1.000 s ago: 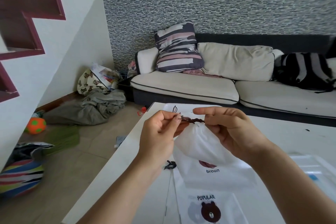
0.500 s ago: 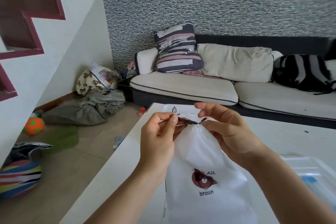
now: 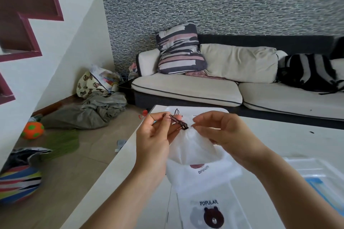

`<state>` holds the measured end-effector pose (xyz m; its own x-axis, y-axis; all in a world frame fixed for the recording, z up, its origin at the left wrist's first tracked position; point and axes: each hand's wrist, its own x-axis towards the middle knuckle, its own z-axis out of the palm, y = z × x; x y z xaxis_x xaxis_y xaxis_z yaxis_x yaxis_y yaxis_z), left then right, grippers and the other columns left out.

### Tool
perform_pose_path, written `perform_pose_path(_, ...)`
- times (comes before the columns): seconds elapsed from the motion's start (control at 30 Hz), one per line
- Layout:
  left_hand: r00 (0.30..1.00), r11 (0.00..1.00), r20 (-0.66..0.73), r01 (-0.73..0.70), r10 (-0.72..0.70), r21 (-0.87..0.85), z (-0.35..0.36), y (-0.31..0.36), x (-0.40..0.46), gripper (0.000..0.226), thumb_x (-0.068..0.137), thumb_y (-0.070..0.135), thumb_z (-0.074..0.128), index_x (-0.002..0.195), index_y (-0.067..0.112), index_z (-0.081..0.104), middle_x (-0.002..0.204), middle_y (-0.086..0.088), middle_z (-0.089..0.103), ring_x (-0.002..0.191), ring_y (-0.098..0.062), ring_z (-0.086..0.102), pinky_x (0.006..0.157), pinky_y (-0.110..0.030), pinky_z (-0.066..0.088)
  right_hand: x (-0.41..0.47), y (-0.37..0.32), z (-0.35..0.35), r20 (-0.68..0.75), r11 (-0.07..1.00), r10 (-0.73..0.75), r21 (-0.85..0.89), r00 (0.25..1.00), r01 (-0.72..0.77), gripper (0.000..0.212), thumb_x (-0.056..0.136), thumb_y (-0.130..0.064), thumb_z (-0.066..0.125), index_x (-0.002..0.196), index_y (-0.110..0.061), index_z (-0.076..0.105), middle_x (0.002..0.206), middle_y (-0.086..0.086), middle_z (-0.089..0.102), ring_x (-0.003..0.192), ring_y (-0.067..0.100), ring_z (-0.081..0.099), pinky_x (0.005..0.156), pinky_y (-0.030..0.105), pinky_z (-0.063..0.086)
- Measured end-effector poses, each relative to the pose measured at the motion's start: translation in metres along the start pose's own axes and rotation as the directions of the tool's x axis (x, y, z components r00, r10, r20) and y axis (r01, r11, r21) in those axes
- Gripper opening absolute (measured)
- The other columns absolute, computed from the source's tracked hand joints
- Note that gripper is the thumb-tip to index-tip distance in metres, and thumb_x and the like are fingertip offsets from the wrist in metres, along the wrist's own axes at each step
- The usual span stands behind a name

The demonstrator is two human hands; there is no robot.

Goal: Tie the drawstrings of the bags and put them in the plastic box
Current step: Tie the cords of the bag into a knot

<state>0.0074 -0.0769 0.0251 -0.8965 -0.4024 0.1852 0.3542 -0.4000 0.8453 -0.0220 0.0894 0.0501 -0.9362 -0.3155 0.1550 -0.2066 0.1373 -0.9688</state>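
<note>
I judged the tying step was in hand. My left hand (image 3: 154, 135) pinched the dark drawstring (image 3: 178, 121) between thumb and fingertips; my right hand (image 3: 221, 132) gripped the gathered neck of the white bag (image 3: 193, 148), held above the table (image 3: 279, 135). Next, the knot needed cinching, then transfer to the plastic box (image 3: 316, 171), near right. The bag looked soft and crumpled.

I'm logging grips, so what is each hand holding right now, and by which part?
The left hand pinches the dark drawstring near its free end. The right hand pinches the white bag at its gathered neck.
</note>
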Motion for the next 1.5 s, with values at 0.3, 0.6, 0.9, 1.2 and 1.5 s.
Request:
perform_pose_path(0.3, 1.0, 0.998, 0.002, -0.024, 0.024, 0.051, -0.001, -0.006, -0.002, 0.008, 0.101, 0.011, 0.054, 0.097, 0.009, 0.061, 0.094, -0.007, 0.077, 0.089, -0.019, 0.073, 0.078, -0.032, 0.055, -0.004, -0.002, 0.019, 0.26, 0.994, 0.107, -0.02, 0.96, -0.106, 0.024, 0.082, -0.014, 0.079, 0.106, -0.014, 0.076, 0.071, -0.002, 0.064, 0.058, 0.013, 0.041, 0.055, 0.02, 0.037)
perform_pose_path(0.6, 0.996, 0.995, -0.03, -0.078, 0.08, 0.058, 0.001, -0.004, -0.002, 0.012, 0.102, 0.012, 0.053, 0.095, 0.012, 0.062, 0.095, -0.005, 0.078, 0.087, -0.014, 0.071, 0.082, -0.031, 0.052, -0.006, -0.001, 0.025, 0.33, 0.953, 0.143, 0.21, 0.933, -0.22, 0.032, 0.086, -0.021, 0.072, 0.109, 0.0, 0.073, 0.106, 0.026, 0.071, 0.092, 0.031, 0.065, 0.077, 0.034, 0.056)
perform_pose_path(0.9, 0.974, 0.965, -0.005, -0.226, 0.228, 0.136, 0.002, -0.003, -0.006, 0.011, 0.101, 0.01, 0.053, 0.095, 0.011, 0.062, 0.094, -0.004, 0.078, 0.086, -0.013, 0.072, 0.078, -0.023, 0.054, -0.007, 0.0, 0.041, 0.275, 0.904, 0.156, 0.347, 0.949, -0.25, 0.022, 0.087, -0.012, 0.071, 0.103, 0.002, 0.074, 0.096, 0.016, 0.073, 0.086, 0.024, 0.068, 0.078, 0.029, 0.057)
perform_pose_path(1.2, 0.97, 0.955, 0.019, -0.24, 0.24, 0.176, -0.004, 0.0, 0.001, 0.01, 0.1, 0.017, 0.057, 0.094, 0.012, 0.062, 0.095, -0.009, 0.076, 0.086, -0.019, 0.071, 0.078, -0.029, 0.056, -0.003, -0.004, 0.02, 0.155, 0.924, 0.17, 0.317, 0.973, -0.212, 0.026, 0.079, -0.025, 0.071, 0.091, -0.002, 0.071, 0.086, 0.013, 0.069, 0.073, 0.022, 0.065, 0.065, 0.029, 0.056)
perform_pose_path(1.5, 0.967, 0.933, -0.028, -0.236, 0.253, 0.271, -0.01, -0.005, 0.008, 0.009, 0.1, 0.013, 0.057, 0.096, 0.011, 0.064, 0.082, 0.0, 0.076, 0.08, -0.014, 0.072, 0.077, -0.027, 0.057, -0.001, -0.007, 0.005, -0.049, 0.97, 0.14, 0.21, 0.989, -0.127, 0.017, 0.091, -0.021, 0.069, 0.078, -0.011, 0.069, 0.073, 0.011, 0.064, 0.059, 0.021, 0.056, 0.053, 0.025, 0.046)
